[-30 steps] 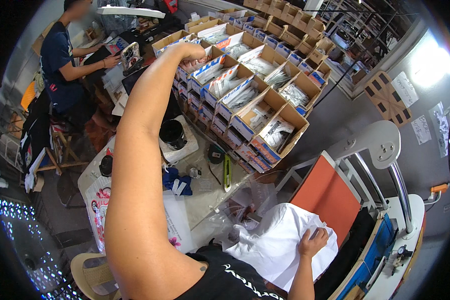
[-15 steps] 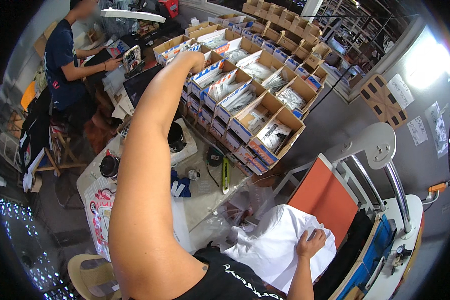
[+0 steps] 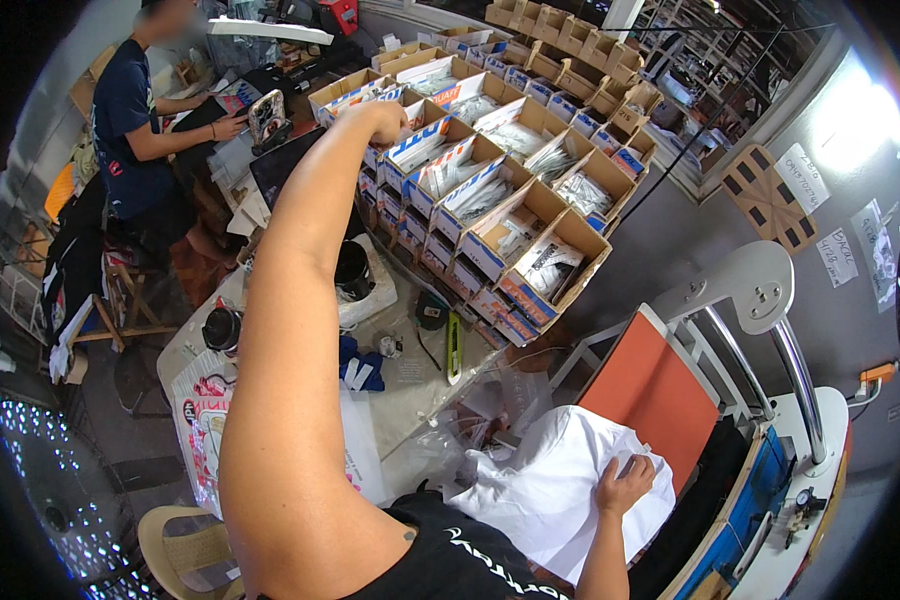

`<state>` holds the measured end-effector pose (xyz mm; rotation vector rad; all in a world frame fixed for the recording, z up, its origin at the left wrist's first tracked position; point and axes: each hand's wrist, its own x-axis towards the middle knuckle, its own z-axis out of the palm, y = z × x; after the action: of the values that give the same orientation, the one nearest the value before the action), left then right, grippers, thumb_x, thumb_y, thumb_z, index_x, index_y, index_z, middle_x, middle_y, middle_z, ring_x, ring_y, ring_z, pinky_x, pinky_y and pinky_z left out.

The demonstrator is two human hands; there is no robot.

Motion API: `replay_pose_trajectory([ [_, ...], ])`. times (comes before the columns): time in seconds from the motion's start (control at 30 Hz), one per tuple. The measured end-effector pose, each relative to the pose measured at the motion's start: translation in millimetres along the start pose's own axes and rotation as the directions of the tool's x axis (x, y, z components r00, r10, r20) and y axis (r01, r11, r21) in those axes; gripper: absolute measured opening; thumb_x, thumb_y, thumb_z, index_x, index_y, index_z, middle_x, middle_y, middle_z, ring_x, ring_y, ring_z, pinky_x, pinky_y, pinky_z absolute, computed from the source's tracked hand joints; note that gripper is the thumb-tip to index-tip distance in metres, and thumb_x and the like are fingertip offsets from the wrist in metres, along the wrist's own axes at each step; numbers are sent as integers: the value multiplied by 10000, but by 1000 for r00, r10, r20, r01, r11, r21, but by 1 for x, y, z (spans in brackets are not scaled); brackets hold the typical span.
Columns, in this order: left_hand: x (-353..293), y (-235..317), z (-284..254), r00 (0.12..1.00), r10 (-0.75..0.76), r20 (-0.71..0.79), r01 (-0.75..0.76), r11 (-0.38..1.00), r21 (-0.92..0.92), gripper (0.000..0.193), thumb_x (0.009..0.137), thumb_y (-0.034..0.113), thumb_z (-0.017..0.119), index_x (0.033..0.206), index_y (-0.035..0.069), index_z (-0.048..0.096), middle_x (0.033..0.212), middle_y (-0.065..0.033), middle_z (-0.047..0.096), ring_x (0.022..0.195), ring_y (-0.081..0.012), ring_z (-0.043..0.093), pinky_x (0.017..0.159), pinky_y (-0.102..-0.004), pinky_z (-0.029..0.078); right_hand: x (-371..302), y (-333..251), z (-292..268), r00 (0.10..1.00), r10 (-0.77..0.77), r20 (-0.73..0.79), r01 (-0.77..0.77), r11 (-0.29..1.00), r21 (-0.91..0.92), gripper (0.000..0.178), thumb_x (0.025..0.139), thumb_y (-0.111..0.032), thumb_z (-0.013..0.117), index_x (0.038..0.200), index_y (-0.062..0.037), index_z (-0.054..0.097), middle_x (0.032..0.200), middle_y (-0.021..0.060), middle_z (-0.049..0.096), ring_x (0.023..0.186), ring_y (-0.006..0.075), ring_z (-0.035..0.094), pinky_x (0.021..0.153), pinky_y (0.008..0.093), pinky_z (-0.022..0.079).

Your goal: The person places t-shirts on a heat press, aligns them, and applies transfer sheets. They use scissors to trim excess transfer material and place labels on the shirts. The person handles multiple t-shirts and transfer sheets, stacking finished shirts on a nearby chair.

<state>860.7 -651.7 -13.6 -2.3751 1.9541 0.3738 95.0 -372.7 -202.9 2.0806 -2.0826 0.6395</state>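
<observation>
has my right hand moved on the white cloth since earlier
No, the right hand shows no clear shift either way against the orange-red board.

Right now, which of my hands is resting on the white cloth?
Your right hand, its fingers spread on the white cloth; your left hand is stretched out at the cardboard boxes instead.

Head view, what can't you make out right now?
In the head view:
Anything in the left grip: hidden by the grip itself.
Left side of the black container: behind the left arm.
White cloth under the right grip: covered by it.
Beige chair: partly cut off by lower edge.
</observation>
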Motion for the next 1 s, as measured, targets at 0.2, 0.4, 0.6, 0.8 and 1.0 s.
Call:
replay_pose_trajectory([
  [0.2,13,15,-2,968,-188,168,152,967,204,580,738,56,738,1315,107,715,1272,-204,721,1156,-350,712,965,-496,570,-1,1,-1,1000,4,0,-4,1000,10,449,821,-274,759,1146,-7,600,1258,218,574,1219,409,510,1048,530,383],
  [0.4,0,3,-11,986,-35,-161,29,999,-38,425,754,86,826,1175,72,771,1169,-188,758,1057,-328,740,897,-448,584,-1,1,0,1000,2,-7,-2,1000,17,449,822,-270,761,1145,-3,600,1263,218,575,1227,409,506,1054,529,380],
  [0.6,-2,-16,-24,974,-84,-212,44,982,-185,324,795,266,889,1018,52,791,933,-157,783,838,-270,741,810,-400,577,-1,1,0,1000,-8,-11,8,1000,9,441,827,-261,757,1148,-3,601,1256,221,578,1225,413,509,1051,530,381],
  [0.8,-12,-16,-21,942,-118,-316,44,972,-233,395,830,417,852,905,36,783,881,-181,764,835,-294,738,795,-435,567,0,-2,-2,1000,-3,-4,3,1000,16,439,828,-259,757,1152,-7,603,1260,221,579,1222,413,512,1050,531,381],
  [1.0,0,-9,-10,923,-176,-341,52,938,-344,551,891,560,752,897,9,776,862,-202,760,852,-303,746,813,-458,571,-1,0,0,1000,19,11,-19,1000,7,439,832,-268,754,1153,-9,603,1269,220,578,1226,413,512,1053,532,383],
])
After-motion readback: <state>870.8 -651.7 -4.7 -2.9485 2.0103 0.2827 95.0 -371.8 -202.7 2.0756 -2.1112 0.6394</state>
